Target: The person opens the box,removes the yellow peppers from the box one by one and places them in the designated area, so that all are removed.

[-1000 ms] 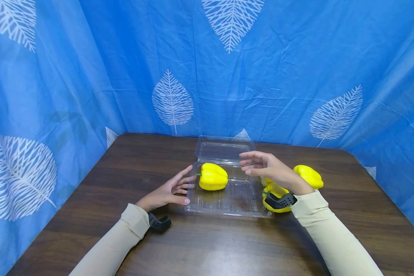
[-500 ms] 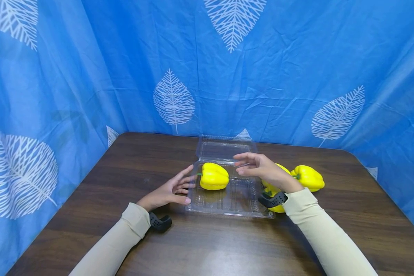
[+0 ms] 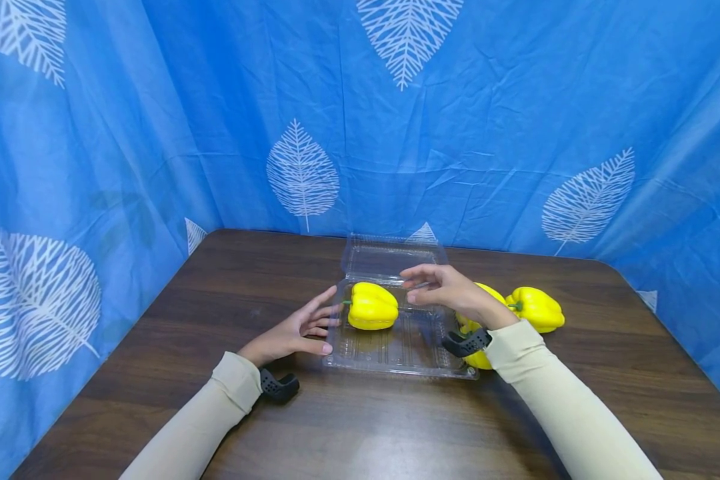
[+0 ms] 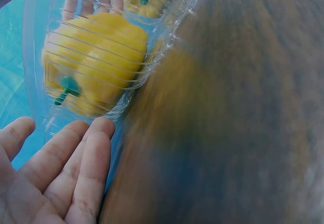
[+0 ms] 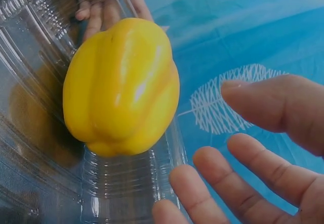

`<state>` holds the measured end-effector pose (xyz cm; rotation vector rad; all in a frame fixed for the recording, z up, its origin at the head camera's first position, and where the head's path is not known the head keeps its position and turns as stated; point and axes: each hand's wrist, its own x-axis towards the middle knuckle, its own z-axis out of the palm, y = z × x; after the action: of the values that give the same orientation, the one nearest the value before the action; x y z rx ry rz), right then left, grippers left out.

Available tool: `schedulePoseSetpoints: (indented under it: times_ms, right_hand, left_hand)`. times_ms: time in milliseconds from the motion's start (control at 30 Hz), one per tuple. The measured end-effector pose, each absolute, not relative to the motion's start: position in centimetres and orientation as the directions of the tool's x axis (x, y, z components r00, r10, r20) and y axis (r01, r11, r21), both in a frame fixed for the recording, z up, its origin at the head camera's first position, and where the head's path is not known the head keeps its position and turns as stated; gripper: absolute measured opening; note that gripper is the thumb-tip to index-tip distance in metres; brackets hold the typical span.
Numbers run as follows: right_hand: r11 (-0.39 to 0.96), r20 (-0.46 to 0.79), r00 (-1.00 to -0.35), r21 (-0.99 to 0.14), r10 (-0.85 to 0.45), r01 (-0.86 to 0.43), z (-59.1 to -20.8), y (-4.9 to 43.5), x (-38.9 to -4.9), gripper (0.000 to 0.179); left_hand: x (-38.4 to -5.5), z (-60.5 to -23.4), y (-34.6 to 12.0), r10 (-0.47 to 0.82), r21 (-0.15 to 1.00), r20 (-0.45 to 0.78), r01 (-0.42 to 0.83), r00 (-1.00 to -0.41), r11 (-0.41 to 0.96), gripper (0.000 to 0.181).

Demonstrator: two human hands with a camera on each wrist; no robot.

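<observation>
A yellow bell pepper (image 3: 373, 307) with a green stem lies on its side in the left part of a clear plastic clamshell box (image 3: 390, 357), whose lid (image 3: 390, 260) is folded back. At the box's left edge is my left hand (image 3: 300, 330), fingers spread and nothing held; in the left wrist view its fingertips are close to the box wall, contact unclear. My right hand (image 3: 450, 290) hovers over the right part of the box, fingers loosely bent, apart from the pepper (image 5: 121, 89). More yellow peppers (image 3: 534, 310) lie right of the box, some partly hidden by my right wrist.
A dark wooden table (image 3: 396, 427) carries everything. Blue curtain (image 3: 486, 133) with white leaf prints stands behind the table and along both sides. Each wrist wears a black band (image 3: 279, 387).
My right hand has moved left over the box, toward the pepper inside, uncovering more of the peppers on the right. My left hand and the boxed pepper have stayed in place.
</observation>
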<state>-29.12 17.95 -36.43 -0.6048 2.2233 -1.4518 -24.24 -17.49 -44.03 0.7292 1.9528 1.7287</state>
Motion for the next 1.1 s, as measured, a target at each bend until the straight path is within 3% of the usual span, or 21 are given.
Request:
schedulePoseSetpoints:
  times_ms: [467, 1100]
  right_hand:
    - [0.491, -0.193, -0.831, -0.865, -0.522, -0.107, -36.0, 15.8, -29.2, 0.055]
    - [0.51, -0.214, -0.804, -0.851, -0.555, -0.125, -37.3, 13.8, -29.1, 0.062]
  left_hand:
    - [-24.4, -44.2, -17.6, 0.648, 0.99, 0.023, 0.109, -0.762, 0.092, 0.11]
    - [-24.2, -44.0, -17.6, 0.646, 0.992, 0.029, 0.101, -0.763, 0.074, 0.114]
